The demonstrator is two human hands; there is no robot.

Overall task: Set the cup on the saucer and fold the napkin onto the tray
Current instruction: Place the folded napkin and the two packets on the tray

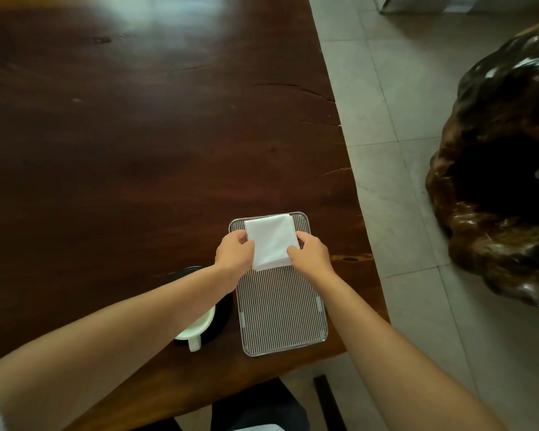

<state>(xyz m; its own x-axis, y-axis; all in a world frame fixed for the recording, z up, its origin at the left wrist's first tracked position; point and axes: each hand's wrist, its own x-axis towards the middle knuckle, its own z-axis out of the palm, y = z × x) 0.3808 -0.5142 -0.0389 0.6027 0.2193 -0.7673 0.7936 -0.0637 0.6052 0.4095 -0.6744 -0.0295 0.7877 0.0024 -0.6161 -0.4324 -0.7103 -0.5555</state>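
Observation:
A white folded napkin [270, 240] lies on the far half of the ribbed metal tray [282, 309] near the table's right edge. My left hand [234, 254] pinches the napkin's left edge and my right hand [310, 254] pinches its right edge. Left of the tray, a white cup [196, 329] with its handle toward me sits on a black saucer [221, 318]. My left forearm crosses over and hides most of both.
The dark wooden table [122, 150] stretches far and left. Its right edge runs diagonally beside a tiled floor [395, 150]. A large dark carved wooden stump [504, 169] stands on the floor at the right. A dark chair part [327, 399] shows below the table's near edge.

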